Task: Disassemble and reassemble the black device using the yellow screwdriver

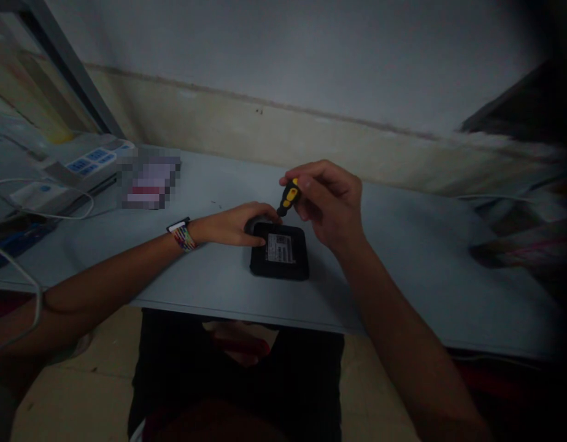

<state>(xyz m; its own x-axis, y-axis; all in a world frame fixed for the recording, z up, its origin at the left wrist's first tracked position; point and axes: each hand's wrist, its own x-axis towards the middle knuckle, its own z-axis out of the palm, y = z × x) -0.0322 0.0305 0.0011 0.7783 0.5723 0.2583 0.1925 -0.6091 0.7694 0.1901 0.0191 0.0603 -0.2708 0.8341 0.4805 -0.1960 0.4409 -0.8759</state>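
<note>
Two bare hands meet at a black box (299, 269), which lies flat with its labelled face up. The left hand (242, 222), the nearer one, grasps its far left corner, thumb on the top face and fingers stretched along the far edge. The right hand (334, 205) is raised above and beyond the far right corner, wrist bent leftward, pinching a yellow-and-black screwdriver (291, 195) between thumb and fingers. That handle slants down to the left, its lower end just over the box's far edge; whether the tip touches is too dark to tell. Nearly square, the box shows no clear long axis. Around it spreads the pale tabletop (210, 270); a pixelated phone-like object (150, 181) lies far left, just beside a power strip (97, 161), with the wall (283, 55) beyond.
</note>
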